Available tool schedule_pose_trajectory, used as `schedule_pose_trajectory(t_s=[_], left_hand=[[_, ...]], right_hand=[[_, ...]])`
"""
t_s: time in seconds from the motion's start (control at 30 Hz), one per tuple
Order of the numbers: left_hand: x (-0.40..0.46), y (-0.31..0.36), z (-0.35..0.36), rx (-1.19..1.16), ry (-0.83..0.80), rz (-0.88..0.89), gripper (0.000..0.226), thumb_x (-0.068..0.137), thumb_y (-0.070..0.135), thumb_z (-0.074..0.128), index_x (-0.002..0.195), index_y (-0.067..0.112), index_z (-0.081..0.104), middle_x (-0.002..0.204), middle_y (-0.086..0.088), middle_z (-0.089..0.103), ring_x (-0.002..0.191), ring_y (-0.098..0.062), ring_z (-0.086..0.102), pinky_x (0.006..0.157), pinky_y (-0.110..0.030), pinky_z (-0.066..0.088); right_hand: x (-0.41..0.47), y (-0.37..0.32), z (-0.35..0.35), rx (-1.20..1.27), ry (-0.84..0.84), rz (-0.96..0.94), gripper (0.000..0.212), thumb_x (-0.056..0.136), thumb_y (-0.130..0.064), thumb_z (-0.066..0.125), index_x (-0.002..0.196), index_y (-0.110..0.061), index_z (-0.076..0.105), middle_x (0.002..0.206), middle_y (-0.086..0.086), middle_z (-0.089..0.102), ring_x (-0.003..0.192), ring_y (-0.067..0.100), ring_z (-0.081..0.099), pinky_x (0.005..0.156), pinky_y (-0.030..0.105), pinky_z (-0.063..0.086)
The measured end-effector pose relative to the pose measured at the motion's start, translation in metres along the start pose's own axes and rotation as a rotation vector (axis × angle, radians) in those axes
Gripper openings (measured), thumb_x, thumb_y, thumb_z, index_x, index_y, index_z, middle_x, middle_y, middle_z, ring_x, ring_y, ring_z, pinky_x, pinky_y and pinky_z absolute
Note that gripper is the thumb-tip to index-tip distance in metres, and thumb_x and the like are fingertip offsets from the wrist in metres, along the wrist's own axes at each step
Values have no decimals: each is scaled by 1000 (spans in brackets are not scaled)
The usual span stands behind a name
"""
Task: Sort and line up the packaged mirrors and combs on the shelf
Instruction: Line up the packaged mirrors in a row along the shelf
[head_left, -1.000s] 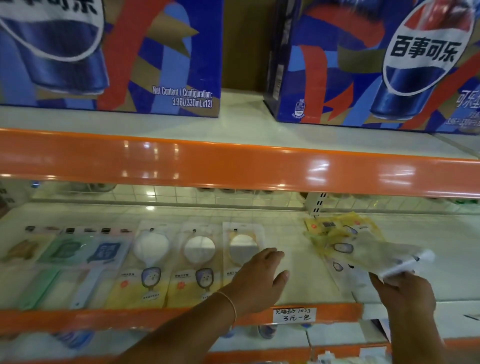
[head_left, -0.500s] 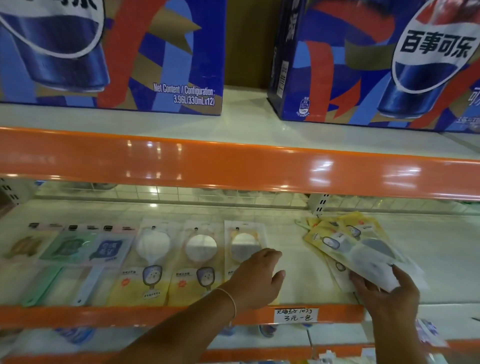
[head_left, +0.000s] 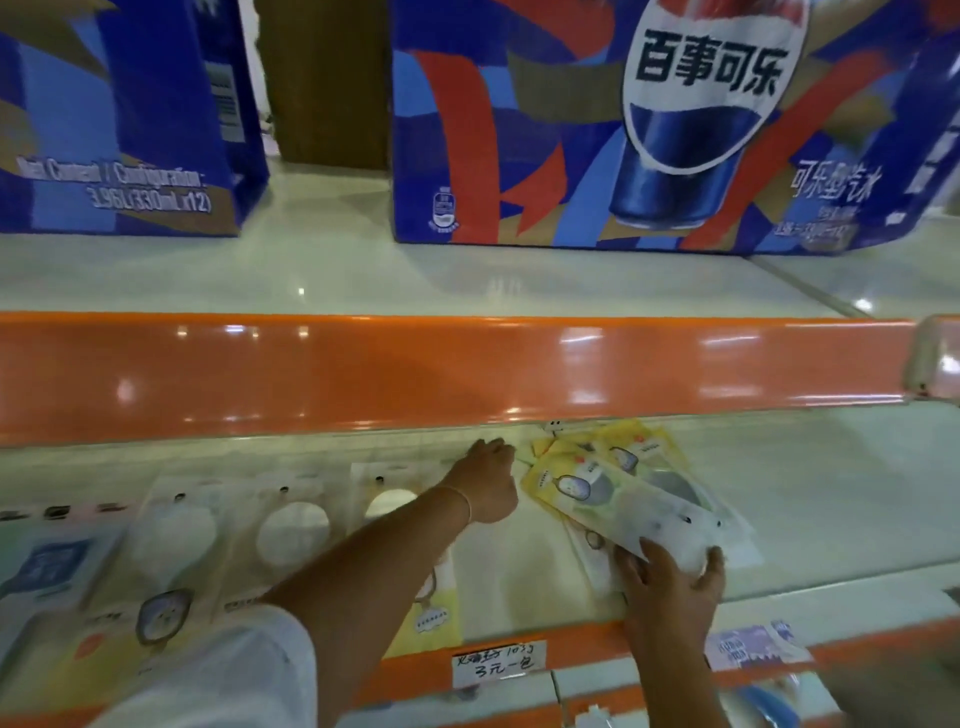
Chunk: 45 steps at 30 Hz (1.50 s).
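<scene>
Shelf (head_left: 831, 493) held a neat left row (head_left: 291, 525); right hand (head_left: 670, 587) gripped the loose mirror pack (head_left: 639, 501), left hand (head_left: 485, 480) reached far back, grip unclear. Best slide it square beside the row.

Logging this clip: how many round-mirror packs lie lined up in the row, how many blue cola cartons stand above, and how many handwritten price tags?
Clear round-mirror packs in the row: 3
Blue cola cartons on the upper shelf: 2
White handwritten price tag: 1
Total: 6
The loose yellow pile the right hand grips is uncountable.
</scene>
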<state>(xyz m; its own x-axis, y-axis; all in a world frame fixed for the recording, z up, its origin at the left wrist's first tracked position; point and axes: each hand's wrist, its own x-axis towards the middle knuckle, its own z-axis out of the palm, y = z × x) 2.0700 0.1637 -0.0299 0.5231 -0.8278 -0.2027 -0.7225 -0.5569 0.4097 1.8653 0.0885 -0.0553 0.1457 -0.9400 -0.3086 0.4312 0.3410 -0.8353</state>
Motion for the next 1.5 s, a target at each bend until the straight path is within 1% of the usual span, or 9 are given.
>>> schedule_pose_trajectory(t_s=[0.17, 0.37, 0.53, 0.7, 0.8, 0.93, 1.0, 1.23, 1.5], left_hand=[[33, 18, 2, -28, -61, -68, 62, 91, 22, 43, 148, 9, 22, 153, -15, 25, 138, -32, 29, 109, -41, 33], [36, 34, 17, -195, -3, -55, 63, 88, 18, 48, 147, 10, 25, 149, -15, 31, 135, -30, 33, 108, -37, 34], [23, 44, 32, -405, 104, -43, 60, 86, 18, 51, 144, 13, 35, 146, -11, 38, 133, -26, 37, 106, -33, 36], [10, 60, 45, -827, 159, -225, 42, 85, 16, 55, 127, 15, 52, 126, -5, 56, 108, -21, 57, 88, -30, 50], [-1, 68, 47, -1066, 202, -376, 38, 83, 12, 56, 120, 16, 52, 106, -2, 61, 86, -14, 60, 64, -23, 49], [-26, 74, 32, -1552, 165, -410, 49, 84, 12, 67, 127, 16, 43, 107, -12, 64, 83, -22, 66, 60, -28, 51], [-45, 75, 16, -1681, 100, -321, 29, 91, 11, 60, 118, 12, 50, 110, -17, 66, 80, -24, 67, 59, -31, 53], [-110, 62, -31, -1647, -95, -11, 19, 93, 19, 57, 102, 3, 64, 86, -14, 68, 71, -28, 64, 58, -35, 55], [-166, 44, -52, -1505, 55, 41, 34, 83, 12, 69, 115, 5, 58, 87, -14, 68, 71, -28, 63, 55, -34, 53]], right_hand=[[3, -6, 0, -86, -22, -3, 86, 83, 8, 62, 144, -41, 27, 128, 8, 46, 100, 27, 65, 86, 42, 54], [7, 0, -6, -216, -48, 2, 86, 80, -1, 69, 142, -44, 29, 133, 2, 45, 110, 19, 58, 91, 41, 52], [4, -4, 0, -319, -60, -14, 71, 81, -11, 69, 139, -40, 39, 112, 4, 61, 92, 14, 65, 84, 37, 53], [7, -1, 3, -331, -34, -8, 39, 85, -23, 69, 121, -32, 57, 107, 15, 66, 76, 23, 65, 70, 36, 53], [5, -1, 5, -318, -26, -28, 29, 80, -30, 75, 106, -34, 63, 107, 17, 66, 79, 25, 64, 76, 42, 57], [-1, -11, 8, -169, -56, 33, 29, 83, -8, 71, 105, -23, 62, 117, 13, 61, 86, 19, 68, 67, 30, 55], [-8, -17, 12, -92, -123, 86, 29, 85, 2, 64, 109, -15, 60, 119, 11, 59, 79, 14, 69, 60, 24, 54], [-38, -25, 30, 136, -373, 285, 29, 85, -2, 59, 113, -8, 57, 109, 19, 64, 81, 22, 69, 59, 26, 57], [-75, -26, 57, 207, -648, 440, 14, 91, -6, 46, 92, -1, 59, 73, 9, 67, 52, 14, 62, 47, 19, 52]])
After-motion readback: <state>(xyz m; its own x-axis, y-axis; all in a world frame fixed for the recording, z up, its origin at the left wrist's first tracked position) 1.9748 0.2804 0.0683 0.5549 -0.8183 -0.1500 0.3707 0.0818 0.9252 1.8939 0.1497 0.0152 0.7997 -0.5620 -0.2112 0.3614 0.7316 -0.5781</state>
